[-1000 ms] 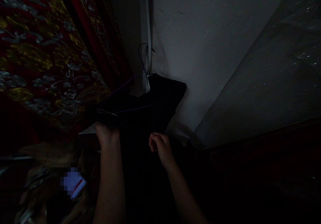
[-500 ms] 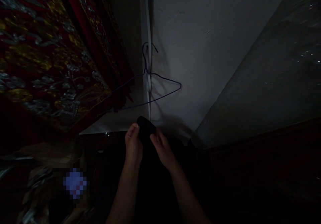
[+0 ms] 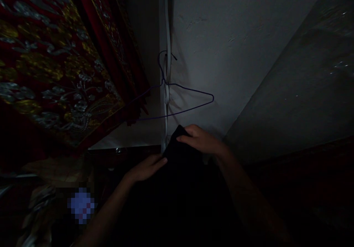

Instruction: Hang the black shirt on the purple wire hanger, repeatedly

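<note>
A black cloth, probably a garment, is stretched between my hands; its lower part melts into the dark. My left hand grips its left edge, thumb on top and fingers hidden beneath. Higher up, my right hand pinches the upper corner between thumb and fingers. Just above the cloth, a dark purple wire hanger hangs against the wall by a pale cord, with nothing on its right half. Its left end passes in front of or into a red cloth, which I cannot tell in this light.
A red cloth with gold and silver embroidery hangs at the left. Behind the hanger a pale cord runs down the white wall. Crumpled cloth lies at lower left, beside a blurred-out patch. Shiny plastic-like sheeting covers the right.
My hands have moved apart, the right one up and to the right, the left one slightly left and down. The black cloth is now spread wider, its corner raised nearer the hanger.
</note>
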